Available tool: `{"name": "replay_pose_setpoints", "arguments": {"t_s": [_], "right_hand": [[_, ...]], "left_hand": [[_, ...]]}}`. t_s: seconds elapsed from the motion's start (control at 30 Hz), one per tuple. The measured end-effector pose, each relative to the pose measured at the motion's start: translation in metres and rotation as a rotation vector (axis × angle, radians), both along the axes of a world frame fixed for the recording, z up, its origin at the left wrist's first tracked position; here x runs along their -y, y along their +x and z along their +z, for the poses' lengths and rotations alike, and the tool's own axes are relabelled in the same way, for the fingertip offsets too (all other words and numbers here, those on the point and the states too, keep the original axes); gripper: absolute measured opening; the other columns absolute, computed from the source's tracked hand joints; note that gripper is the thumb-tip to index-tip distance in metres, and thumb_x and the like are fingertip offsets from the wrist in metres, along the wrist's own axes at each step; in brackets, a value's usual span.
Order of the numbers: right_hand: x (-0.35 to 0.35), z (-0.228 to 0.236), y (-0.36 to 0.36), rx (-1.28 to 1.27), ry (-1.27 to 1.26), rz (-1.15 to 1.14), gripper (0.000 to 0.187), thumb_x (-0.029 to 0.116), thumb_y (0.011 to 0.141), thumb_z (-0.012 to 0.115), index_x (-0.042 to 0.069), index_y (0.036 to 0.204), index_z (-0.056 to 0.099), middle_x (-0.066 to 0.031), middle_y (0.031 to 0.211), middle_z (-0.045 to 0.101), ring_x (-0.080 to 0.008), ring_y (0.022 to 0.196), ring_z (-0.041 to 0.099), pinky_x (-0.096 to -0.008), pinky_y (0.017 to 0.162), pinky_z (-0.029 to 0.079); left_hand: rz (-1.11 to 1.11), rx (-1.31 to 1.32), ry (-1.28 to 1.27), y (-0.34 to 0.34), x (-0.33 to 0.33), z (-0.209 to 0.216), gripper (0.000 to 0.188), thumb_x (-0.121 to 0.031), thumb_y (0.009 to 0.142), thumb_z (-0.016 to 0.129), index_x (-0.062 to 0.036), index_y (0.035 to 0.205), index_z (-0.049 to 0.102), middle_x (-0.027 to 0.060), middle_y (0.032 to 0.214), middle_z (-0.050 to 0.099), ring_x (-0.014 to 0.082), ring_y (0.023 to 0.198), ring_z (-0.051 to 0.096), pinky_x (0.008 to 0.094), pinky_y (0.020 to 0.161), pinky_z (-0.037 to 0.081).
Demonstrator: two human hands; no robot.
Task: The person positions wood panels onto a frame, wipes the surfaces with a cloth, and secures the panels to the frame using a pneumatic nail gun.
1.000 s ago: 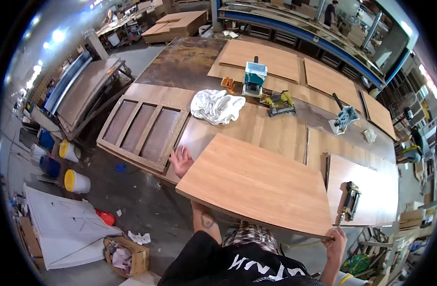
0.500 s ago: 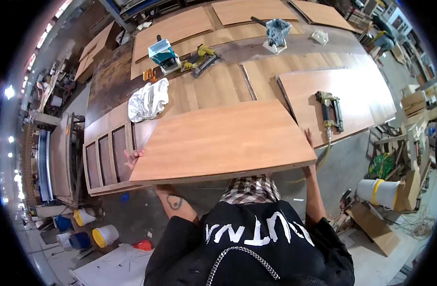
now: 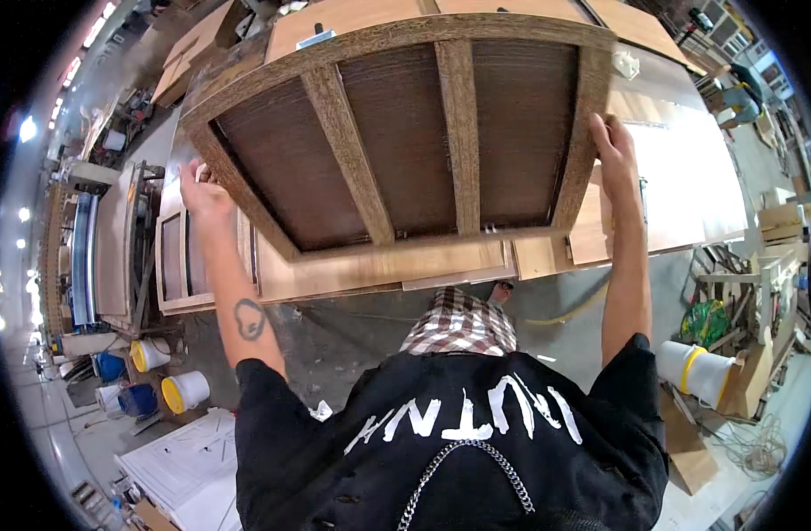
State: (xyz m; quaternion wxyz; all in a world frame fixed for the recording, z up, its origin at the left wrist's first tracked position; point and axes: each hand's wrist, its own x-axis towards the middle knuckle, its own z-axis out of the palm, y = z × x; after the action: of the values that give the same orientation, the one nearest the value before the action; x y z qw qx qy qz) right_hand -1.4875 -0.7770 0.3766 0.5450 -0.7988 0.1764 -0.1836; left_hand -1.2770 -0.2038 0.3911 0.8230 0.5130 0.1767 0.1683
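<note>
Raised and tilted above the workbench is a wooden framed panel. Its framed side faces me: a rough brown border and two crossbars around three dark recessed fields. My left hand is closed at the panel's left edge, some fingers hidden behind it. At the opposite edge my right hand grips the frame, fingers wrapped over its side. Another framed panel, with similar bars, lies on the bench at the left, partly covered from view. The raised panel hides much of the bench top.
Light wood boards lie at the bench's far side. A white holder stands beyond the panel's right corner. Buckets are on the floor at left, and a white bucket lies at right. Another person is far right.
The panel has been lifted and tipped up, so its framed side shows instead of the smooth face. Both hands rose with it. The cloth and nail gun are now hidden behind it.
</note>
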Motion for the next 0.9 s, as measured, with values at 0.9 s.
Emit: {"name": "replay_pose_setpoints", "arguments": {"t_s": [0.9], "right_hand": [[0.076,-0.166,-0.092,-0.418,-0.737,-0.684,0.049,0.023,0.082,0.065,-0.004,0.120,0.047,-0.0240,0.114,0.054,-0.0392,0.109,0.052,-0.0445,0.093,0.043]], "left_hand": [[0.181,-0.372,0.244,-0.175,-0.022,-0.214,0.043,-0.018,0.092,0.055,0.0065,0.127,0.045,0.0212,0.119,0.053,0.0320,0.107,0.056,0.0380,0.091,0.049]]}}
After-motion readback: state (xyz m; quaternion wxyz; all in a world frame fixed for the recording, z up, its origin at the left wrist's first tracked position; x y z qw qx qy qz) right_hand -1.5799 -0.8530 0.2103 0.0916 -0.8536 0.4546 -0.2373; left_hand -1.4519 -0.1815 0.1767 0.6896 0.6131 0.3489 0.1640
